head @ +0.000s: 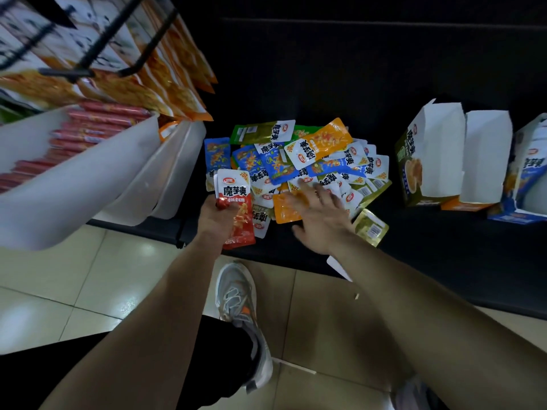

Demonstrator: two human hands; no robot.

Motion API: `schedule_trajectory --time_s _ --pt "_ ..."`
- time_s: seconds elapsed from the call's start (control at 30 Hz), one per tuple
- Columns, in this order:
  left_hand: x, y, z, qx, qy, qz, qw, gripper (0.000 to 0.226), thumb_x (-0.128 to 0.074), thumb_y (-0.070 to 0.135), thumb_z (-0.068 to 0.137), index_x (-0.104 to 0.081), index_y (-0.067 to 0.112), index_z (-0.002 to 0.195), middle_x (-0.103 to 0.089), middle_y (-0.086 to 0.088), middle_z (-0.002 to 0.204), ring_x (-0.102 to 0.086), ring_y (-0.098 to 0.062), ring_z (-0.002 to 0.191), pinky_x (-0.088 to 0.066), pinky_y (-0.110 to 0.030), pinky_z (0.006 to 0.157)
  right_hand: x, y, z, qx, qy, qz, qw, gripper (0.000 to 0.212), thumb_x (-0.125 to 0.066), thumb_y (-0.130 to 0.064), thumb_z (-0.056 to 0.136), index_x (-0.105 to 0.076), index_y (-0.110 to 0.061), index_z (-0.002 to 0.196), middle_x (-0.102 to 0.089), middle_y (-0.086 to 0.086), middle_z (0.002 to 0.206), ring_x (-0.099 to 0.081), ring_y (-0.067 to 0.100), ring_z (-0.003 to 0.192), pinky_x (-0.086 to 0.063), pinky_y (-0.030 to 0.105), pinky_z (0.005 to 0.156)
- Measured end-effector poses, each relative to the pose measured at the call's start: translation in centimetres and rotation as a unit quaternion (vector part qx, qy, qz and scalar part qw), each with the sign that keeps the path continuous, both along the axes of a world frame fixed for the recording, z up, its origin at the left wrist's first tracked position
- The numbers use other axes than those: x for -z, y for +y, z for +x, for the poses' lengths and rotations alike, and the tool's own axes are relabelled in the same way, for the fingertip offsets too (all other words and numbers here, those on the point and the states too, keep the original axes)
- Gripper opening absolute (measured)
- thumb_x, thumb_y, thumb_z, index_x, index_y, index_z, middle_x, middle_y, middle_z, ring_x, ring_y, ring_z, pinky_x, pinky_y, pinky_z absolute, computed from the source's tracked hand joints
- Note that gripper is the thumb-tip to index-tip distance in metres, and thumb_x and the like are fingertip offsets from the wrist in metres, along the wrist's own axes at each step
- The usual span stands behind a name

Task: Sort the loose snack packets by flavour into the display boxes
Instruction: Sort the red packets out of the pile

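Where the view begins at your far left, two white plastic bins [74, 179] tilt toward you. The nearer one is filled with smooth red sausages [88, 128] lying in rows. Glossy orange packs [165, 84] hang above them from a black wire rack.

Your left hand [211, 217] grips a red packet [239, 214], with the fingers curled round its lower half. The packet stands upright, its white top with black lettering facing you, at the left edge of the pile [296, 161]. The pile is a loose heap of flat, shiny foil packets in blue, green, orange and white. They overlap at all angles on the black shelf [444, 255].

Your right hand [322, 220] is spread flat and holds nothing, its fingers straight and blurred over the near side of the heap. Its fingertips reach the white packets, and an orange packet [282, 210] lies just left of the palm. Through the blur you cannot tell whether the hand touches anything. A green packet [370, 226] lies apart from the heap, near the shelf's front edge.

Bare shelf lies between the heap and the cardboard boxes. Those stand side by side with white flaps raised: a green box [429, 155], an orange box [461, 206], then a blue box [529, 173] cut off by the frame. Below the shelf edge are pale glossy floor tiles [88, 276] and your grey shoe [239, 297].
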State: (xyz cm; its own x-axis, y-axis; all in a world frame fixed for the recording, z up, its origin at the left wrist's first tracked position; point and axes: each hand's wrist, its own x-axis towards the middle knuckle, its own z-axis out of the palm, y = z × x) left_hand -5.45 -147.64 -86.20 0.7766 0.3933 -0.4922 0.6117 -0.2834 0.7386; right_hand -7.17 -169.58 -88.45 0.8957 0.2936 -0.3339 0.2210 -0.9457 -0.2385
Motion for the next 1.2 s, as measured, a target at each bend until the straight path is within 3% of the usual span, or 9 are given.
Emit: schedule_trajectory --time_s 0.13,0.33,0.47,0.57,0.67,0.8,0.97,1.1,1.2 --pt "0.0 0.2 0.5 -0.006 -0.012 -0.018 1.000 0.029 -0.064 0.016 0.094 -0.061 0.016 0.123 -0.066 -0.005 0.108 -0.064 -0.028 0.103 -0.052 -0.042 0.094 2.3 0.5 1.0 -0.042 0.048 -0.067 0.996 0.076 -0.035 -0.062 0.098 0.011 -0.043 0.157 0.028 -0.003 0.164 0.025 0.034 0.150 0.006 0.060 0.121" --pt "0.2 -1.0 1.0 0.014 -0.025 -0.047 0.998 0.030 -0.065 0.015 0.093 -0.062 0.016 0.123 -0.066 -0.003 0.109 -0.063 -0.028 0.109 -0.051 -0.047 0.099 2.2 -5.8 0.4 -0.006 0.057 -0.095 0.994 0.077 -0.034 -0.061 0.099 0.014 -0.041 0.156 0.032 -0.006 0.162 0.022 0.033 0.151 0.004 0.058 0.122" --pt "0.0 -2.3 0.6 0.036 -0.024 -0.049 0.998 0.028 -0.067 0.020 0.093 -0.062 0.016 0.120 -0.066 0.003 0.098 -0.066 -0.024 0.100 -0.054 -0.038 0.086 -0.1 -7.5 0.1 0.063 0.068 -0.043 0.995 0.078 -0.043 -0.058 0.097 0.000 -0.038 0.158 0.015 -0.006 0.167 0.014 0.033 0.152 -0.008 0.056 0.123" --pt "-0.7 -4.8 -0.2 0.062 -0.024 -0.069 0.995 0.028 -0.072 0.022 0.090 -0.063 0.013 0.115 -0.067 0.005 0.093 -0.067 -0.018 0.090 -0.051 -0.025 0.068 -2.3 -7.6 -1.4 0.140 -0.026 0.055 0.988 0.063 -0.049 -0.045 0.098 -0.029 -0.027 0.155 -0.027 0.003 0.161 -0.023 0.032 0.145 -0.032 0.049 0.115" --pt "-1.7 -8.6 -1.2 0.124 -0.014 -0.114 0.986 0.037 -0.078 0.022 0.084 -0.062 0.015 0.117 -0.071 0.003 0.101 -0.069 -0.018 0.095 -0.054 -0.029 0.078 -3.9 -7.5 -3.1 0.237 0.057 0.243 0.939 0.056 -0.058 -0.049 0.096 -0.044 -0.025 0.145 -0.060 -0.003 0.131 -0.059 0.020 0.116 -0.052 0.040 0.095" --pt "-3.2 -14.1 -2.8 0.191 -0.006 -0.161 0.968 0.066 -0.086 0.039 0.071 -0.056 0.019 0.126 -0.070 -0.001 0.116 -0.067 -0.021 0.105 -0.056 -0.039 0.089 -5.2 -8.7 -4.4 0.306 0.083 0.352 0.881 0.050 -0.076 -0.045 0.086 -0.055 -0.022 0.124 -0.068 -0.008 0.106 -0.066 0.005 0.094 -0.050 0.023 0.072" --pt "-4.6 -18.0 -3.2 0.219 -0.003 -0.205 0.954 0.040 -0.071 0.040 0.089 -0.057 0.023 0.124 -0.065 -0.005 0.124 -0.067 -0.022 0.105 -0.058 -0.043 0.086 -6.3 -13.3 -5.4 0.388 0.096 0.411 0.819 0.039 -0.083 -0.029 0.081 -0.054 -0.029 0.107 -0.071 0.001 0.101 -0.071 0.016 0.093 -0.059 0.040 0.077" --pt "-5.3 -20.8 -3.3 0.250 -0.028 -0.179 0.951 0.016 -0.067 0.021 0.094 -0.061 0.026 0.107 -0.070 0.002 0.105 -0.068 -0.012 0.091 -0.057 -0.032 0.075 -7.5 -16.2 -6.9 0.397 0.088 0.439 0.801 0.038 -0.079 -0.024 0.086 -0.054 -0.023 0.115 -0.070 -0.005 0.105 -0.070 0.012 0.092 -0.053 0.029 0.059" --pt "-5.7 -22.8 -3.7 0.266 -0.018 -0.174 0.948 0.025 -0.070 0.028 0.092 -0.062 0.023 0.115 -0.072 0.000 0.108 -0.071 -0.018 0.096 -0.059 -0.045 0.086 -8.0 -18.0 -7.6 0.413 0.053 0.459 0.785 0.024 -0.077 -0.019 0.088 -0.060 -0.024 0.104 -0.071 -0.005 0.101 -0.071 0.012 0.090 -0.053 0.023 0.058"
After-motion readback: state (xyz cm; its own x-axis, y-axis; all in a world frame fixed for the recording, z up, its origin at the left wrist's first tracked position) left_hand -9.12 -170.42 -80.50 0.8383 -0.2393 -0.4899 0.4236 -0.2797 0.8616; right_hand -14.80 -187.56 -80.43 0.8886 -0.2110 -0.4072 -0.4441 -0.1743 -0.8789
